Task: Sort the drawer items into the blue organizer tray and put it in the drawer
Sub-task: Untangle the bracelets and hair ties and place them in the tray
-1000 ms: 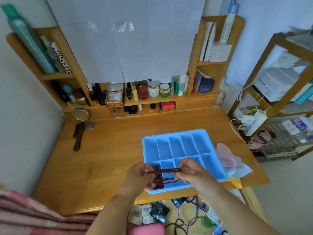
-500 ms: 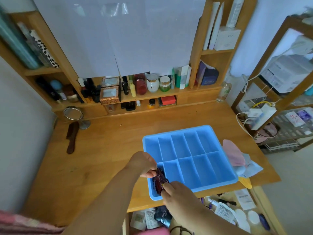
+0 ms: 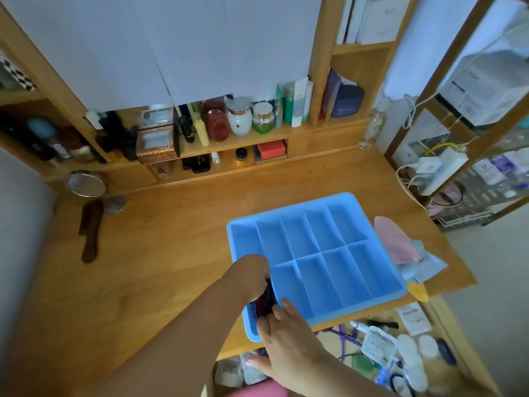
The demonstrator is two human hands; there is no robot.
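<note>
Lower centre of the frame: my left hand [image 3: 252, 277] & right hand [image 3: 282, 332] meet over the near-left compartment of the blue organizer tray [image 3: 352, 200]. Left fingers curl round the top of a dark red bead string [image 3: 264, 300], pinching it; right fingertips press on its lower end, tucking it down into that slot. Can't tell if the right thumb grips too, it's hidden.

Tray sits on the wooden desk [image 3: 143, 253], right of centre, near edge hanging a bit over the open drawer [image 3: 400, 348] at the lower right. Every other compartment I can see looks bare, so I'd say it's early days: beads are item no. 1. Drawer is crammed w/ packets, cords, round pads etc., all left to sort, then the tray goes in. Pink & grey cloths [image 3: 400, 247] lie just beside the tray's right rim.
</note>
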